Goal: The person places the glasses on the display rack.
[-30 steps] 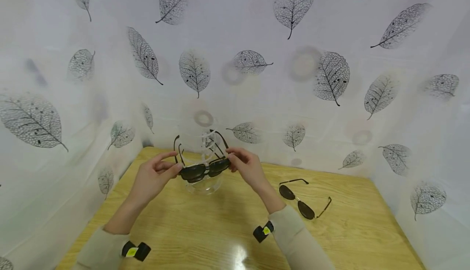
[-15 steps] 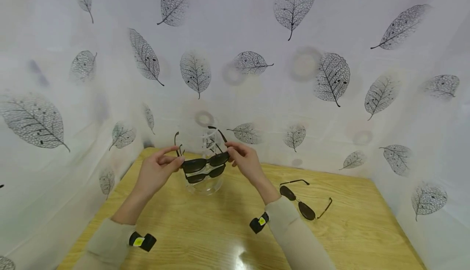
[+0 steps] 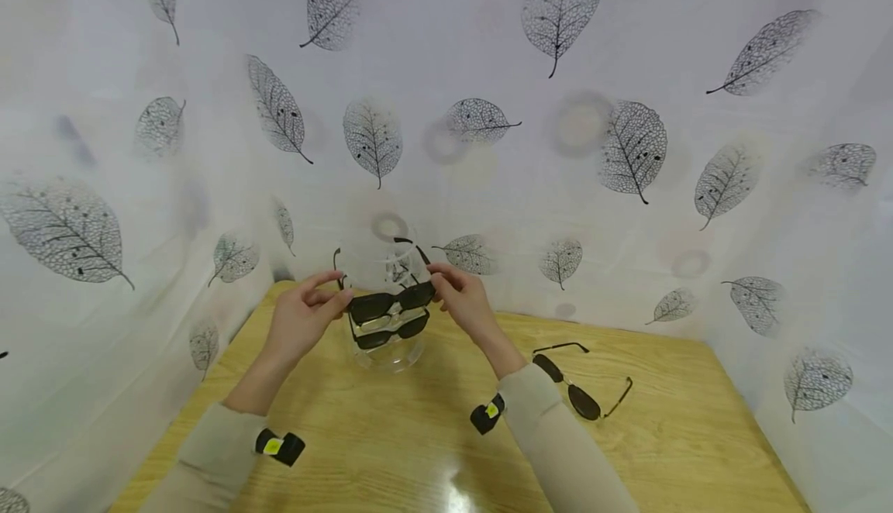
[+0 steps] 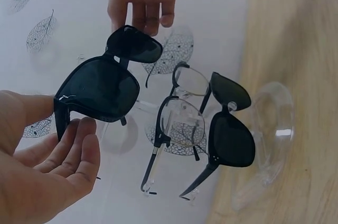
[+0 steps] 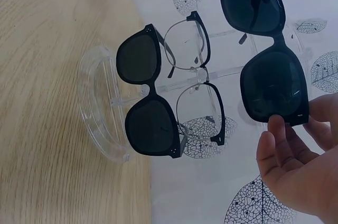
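Observation:
My left hand [image 3: 296, 327] and right hand [image 3: 466, 304] pinch the two ends of black sunglasses [image 3: 370, 308], one hand at each side, with the lenses facing me. These sunglasses are at the upper part of a clear acrylic display stand [image 5: 87, 105]; whether they touch it cannot be told. Below them on the stand sit half-rim eyeglasses [image 5: 206, 39] with clear lenses. Lowest on it is a second pair of black sunglasses [image 5: 150, 123]. In the left wrist view the held sunglasses [image 4: 100, 89] stand apart from the eyeglasses.
Dark thin-framed sunglasses [image 3: 584, 402] lie on the wooden table [image 3: 391, 435] to the right, temples spread. A white curtain [image 3: 474, 187] printed with leaves hangs behind and at both sides. Each wrist wears a small black camera [image 3: 281, 446].
Both hands have raised the held sunglasses from in front of the lower pair to above it, uncovering the lower sunglasses and the clear eyeglasses. In the last half second they rose only slightly and tilted.

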Available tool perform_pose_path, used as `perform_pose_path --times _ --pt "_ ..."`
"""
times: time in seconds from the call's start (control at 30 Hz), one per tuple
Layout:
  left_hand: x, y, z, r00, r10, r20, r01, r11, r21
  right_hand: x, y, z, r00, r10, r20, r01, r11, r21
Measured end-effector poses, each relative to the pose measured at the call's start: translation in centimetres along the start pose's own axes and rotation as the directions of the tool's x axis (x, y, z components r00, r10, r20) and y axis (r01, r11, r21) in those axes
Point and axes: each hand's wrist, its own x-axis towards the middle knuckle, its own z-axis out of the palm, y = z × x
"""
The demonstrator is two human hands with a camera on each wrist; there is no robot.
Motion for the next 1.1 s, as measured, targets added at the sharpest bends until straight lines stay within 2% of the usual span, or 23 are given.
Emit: perform_pose_path --times 0.37,0.5,0.73,1.1 --pt "0.7 -0.2 0.5 0.999 0.026 -0.036 -0.027 0.999 -0.035 0.7 -0.2 0.1 0.999 0.040 0.029 -0.040 0.999 -0.016" --pt "0.9 -0.2 0.7 0.998 0.016 -0.054 -0.018 0.999 -0.041 1.1 0.6 0.3 1.000 0.024 0.014 -0.024 1.000 -0.017" --pt "1.4 -0.5 0.7 0.998 0.002 -0.061 -0.005 0.999 -0.045 1.3 0.4 0.4 0.999 0.008 0.033 -0.007 1.000 -0.027" --pt "1.6 -0.4 0.8 0.997 0.001 -0.075 -0.004 0.999 -0.038 1.7 0.4 0.3 0.999 0.026 0.033 -0.025 0.999 -0.043"
